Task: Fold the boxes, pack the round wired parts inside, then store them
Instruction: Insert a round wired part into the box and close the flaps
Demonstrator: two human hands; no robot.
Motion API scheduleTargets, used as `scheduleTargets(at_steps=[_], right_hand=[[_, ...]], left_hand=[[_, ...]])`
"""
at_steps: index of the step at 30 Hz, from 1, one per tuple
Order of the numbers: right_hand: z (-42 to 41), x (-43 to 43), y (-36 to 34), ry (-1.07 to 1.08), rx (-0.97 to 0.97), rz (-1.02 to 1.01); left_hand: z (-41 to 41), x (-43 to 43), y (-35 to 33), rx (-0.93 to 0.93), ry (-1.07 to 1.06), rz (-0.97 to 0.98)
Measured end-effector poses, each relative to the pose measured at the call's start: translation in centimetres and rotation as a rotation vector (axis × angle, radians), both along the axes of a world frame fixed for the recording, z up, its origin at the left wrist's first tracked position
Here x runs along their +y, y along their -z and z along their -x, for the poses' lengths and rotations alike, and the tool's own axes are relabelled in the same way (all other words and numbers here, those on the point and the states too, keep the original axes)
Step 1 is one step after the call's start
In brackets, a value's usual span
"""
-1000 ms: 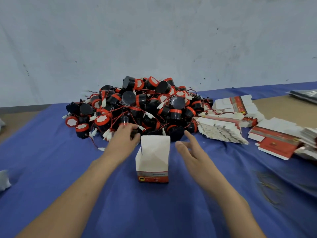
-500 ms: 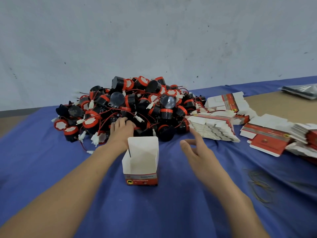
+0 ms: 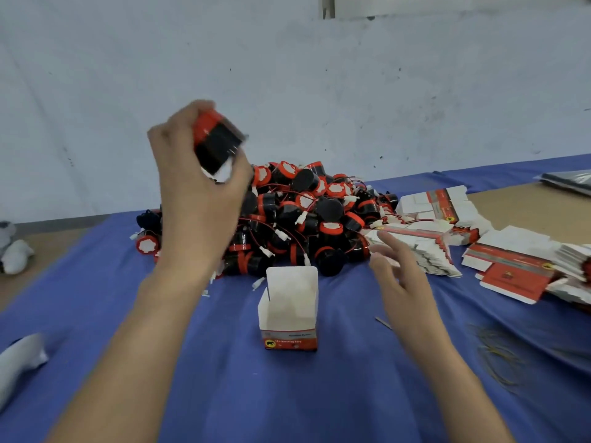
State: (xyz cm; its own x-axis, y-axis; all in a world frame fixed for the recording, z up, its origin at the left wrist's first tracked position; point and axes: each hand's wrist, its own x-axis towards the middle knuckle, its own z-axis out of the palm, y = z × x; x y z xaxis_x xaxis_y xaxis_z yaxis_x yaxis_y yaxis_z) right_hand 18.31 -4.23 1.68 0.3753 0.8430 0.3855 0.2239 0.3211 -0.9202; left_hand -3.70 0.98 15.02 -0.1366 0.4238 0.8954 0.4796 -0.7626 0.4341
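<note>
left hand (image 3: 198,199): at 10 o'clock from the box, up in the air, fingers curled round one round wired part; blurred.
round wired part (image 3: 216,145): black body, red rim, tilted in the left hand's grip.
right hand (image 3: 399,276): at 3 o'clock from the box, near it, fingers spread, holding nothing.
box (image 3: 289,311): upright on the blue cloth (image 3: 287,394), top flaps open, white inside, red band at the base.
pile (image 3: 303,219): at 12 o'clock, black-and-red parts tangled with red wires and white plugs.
flat box blanks (image 3: 425,247): at 2 o'clock, in fanned stacks.
rubber bands (image 3: 499,359): at 4 o'clock, loose on the cloth.
</note>
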Motion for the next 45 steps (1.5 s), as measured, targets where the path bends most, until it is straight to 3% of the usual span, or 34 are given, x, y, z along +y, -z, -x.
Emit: scheduleTargets(at_steps=[4,8,12,17,23,28,35,39,42,45], right_hand=[[2.2,-1.1,-2.5,-0.234,0.167,-0.153],[4.2,-1.8,-3.3,-0.530,0.311,-0.112],[4.8,-2.2,-2.6,-0.552,0.350,-0.072],[4.7,-2.7,-3.2,-0.509,0.168,-0.066],[6.2,-2.8,-3.0,-0.503,-0.009,-0.048],[6.6,-2.7,-2.4,-0.571,-0.196,0.022],[7.1,-2.5,-2.0,-0.518,-0.298,0.044],[7.4,-2.5,-2.0,-0.423,-0.426,-0.013],[7.9,-2.3,-2.2,-0.377,-0.414,0.016],[8.4,-1.9,-2.1,-0.316,-0.627,0.100]], left_hand=[[-2.0,-4.3,3.9,0.183,0.027,0.021],[-4.6,-6.0,8.0,0.502,0.008,-0.018],[-4.4,-6.4,10.7,0.583,0.057,0.038],[-1.6,-7.1,11.0,0.584,0.224,0.100],[1.1,-6.6,10.9,0.486,0.096,0.078],[2.8,-4.5,11.2,0.782,-0.131,0.040],[3.8,-3.7,11.4,0.592,0.030,0.143],[3.3,-3.7,11.2,0.574,0.001,0.045],[3.4,-3.5,10.6,0.549,0.020,-0.008],[3.3,-3.4,10.5,0.538,0.052,0.001]])
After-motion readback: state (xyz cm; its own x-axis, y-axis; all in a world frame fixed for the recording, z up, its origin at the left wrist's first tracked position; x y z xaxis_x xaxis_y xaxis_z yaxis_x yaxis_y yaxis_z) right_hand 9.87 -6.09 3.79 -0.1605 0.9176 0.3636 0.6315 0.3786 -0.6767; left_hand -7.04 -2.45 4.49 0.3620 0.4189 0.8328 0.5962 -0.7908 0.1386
